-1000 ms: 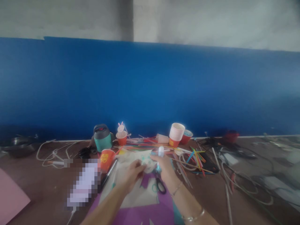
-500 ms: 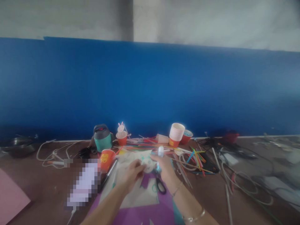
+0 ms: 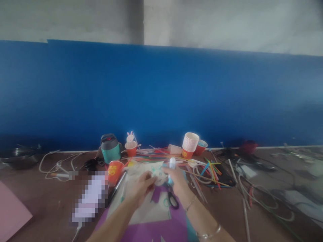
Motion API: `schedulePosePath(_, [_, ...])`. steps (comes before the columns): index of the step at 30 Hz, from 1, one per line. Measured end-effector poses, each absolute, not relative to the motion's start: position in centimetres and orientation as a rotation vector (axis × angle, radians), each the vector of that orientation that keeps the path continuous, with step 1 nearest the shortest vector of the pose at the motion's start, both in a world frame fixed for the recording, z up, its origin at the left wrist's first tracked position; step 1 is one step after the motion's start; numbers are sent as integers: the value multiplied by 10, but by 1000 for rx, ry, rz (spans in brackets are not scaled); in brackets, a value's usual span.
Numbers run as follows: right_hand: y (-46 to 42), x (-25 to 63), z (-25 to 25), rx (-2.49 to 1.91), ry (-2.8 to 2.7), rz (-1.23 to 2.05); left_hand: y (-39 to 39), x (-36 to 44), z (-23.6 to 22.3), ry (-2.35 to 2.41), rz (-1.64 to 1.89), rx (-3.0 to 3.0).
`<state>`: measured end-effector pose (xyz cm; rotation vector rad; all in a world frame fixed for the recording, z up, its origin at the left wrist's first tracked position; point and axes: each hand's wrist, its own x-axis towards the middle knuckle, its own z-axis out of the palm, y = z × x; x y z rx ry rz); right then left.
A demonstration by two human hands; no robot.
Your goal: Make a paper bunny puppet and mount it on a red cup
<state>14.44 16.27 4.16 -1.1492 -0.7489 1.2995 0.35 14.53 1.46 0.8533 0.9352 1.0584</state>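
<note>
L hand [image 3: 143, 186] is pinching the round paper cutout [image 3: 159, 178] by its left edge; R hand [image 3: 178, 179] is gripping the whitish tube [image 3: 172, 163] just right of it, standing upright-ish afaict.

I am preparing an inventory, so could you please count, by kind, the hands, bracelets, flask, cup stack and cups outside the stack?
Left hand and right hand: 2
Bracelets: 2
Teal flask: 1
Cup stack, counted as one: 1
Cups outside the stack: 4
Total: 10
</note>
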Motion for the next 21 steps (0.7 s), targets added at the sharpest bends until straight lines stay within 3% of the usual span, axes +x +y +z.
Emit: schedulePosePath(21, [162, 145, 46, -1260, -815, 1286, 144, 4, 19, 1020, 961, 929])
